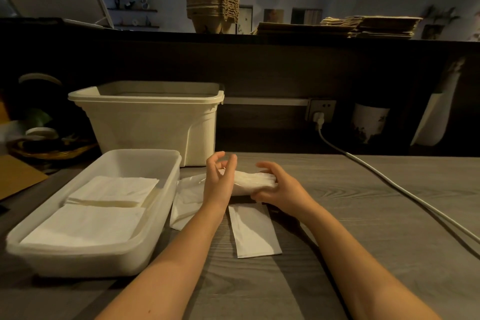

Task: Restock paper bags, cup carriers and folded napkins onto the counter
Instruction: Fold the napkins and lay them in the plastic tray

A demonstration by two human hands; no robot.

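Napkin bundle [253, 182] lies crosswise between the two hands just above the table [363, 215], probably so its edges can be squared up before it joins the stock. The right hand [279, 187] grasps the bundle's right end, thumb on the near side and fingers wrapped over the far side. The left hand [219, 179] stands at the other end with thumb and fingers loosely curled and parted, closing on nothing; whether its palm touches the bundle is hidden. Directly beneath the hands lie two loose napkins [255, 231]. Just left of the left hand sits a tray [85, 260] holding two flat napkin stacks [114, 191], likely where this bundle belongs. Well beyond both hands, up on the counter [155, 34], stand cup carriers [211, 4] and paper bags [363, 26], seemingly already restocked.
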